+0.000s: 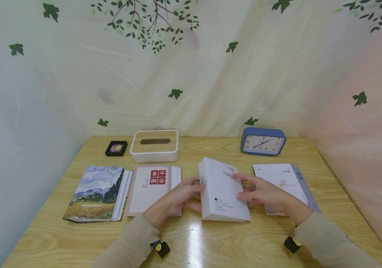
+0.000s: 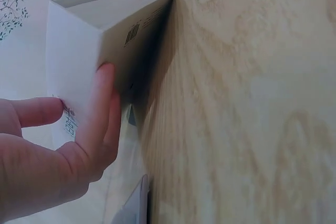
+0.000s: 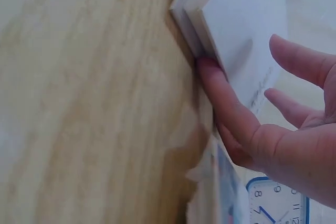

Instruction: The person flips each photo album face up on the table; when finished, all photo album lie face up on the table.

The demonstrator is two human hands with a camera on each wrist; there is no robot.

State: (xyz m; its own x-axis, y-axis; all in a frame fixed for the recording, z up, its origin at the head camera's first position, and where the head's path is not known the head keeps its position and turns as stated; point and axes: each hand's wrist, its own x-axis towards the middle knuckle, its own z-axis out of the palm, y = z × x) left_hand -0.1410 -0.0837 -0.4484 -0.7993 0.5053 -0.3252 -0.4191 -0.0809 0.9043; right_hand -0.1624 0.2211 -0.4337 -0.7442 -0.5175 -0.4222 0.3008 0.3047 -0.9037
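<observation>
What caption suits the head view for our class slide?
Left hand and right hand hold a white book, other books lying on either side.

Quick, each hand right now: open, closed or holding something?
Left hand: holding the white book by its spine.
Right hand: open, touching the same book.

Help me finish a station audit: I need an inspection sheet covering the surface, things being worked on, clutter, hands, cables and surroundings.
Surface: wood-grain table, glare streak near the front.
Job's things: white book, tilted, between both hands; landscape-cover book and red-panel book to its left; white-and-grey book to its right.
Clutter: black square box, wood-topped tissue box and blue clock along the back.
Hands: left hand holds the white book's spine side; right hand holds the opposite side.
Cables: nothing seen.
Surroundings: pale draped backdrop printed with green birds and leafy branches.
</observation>
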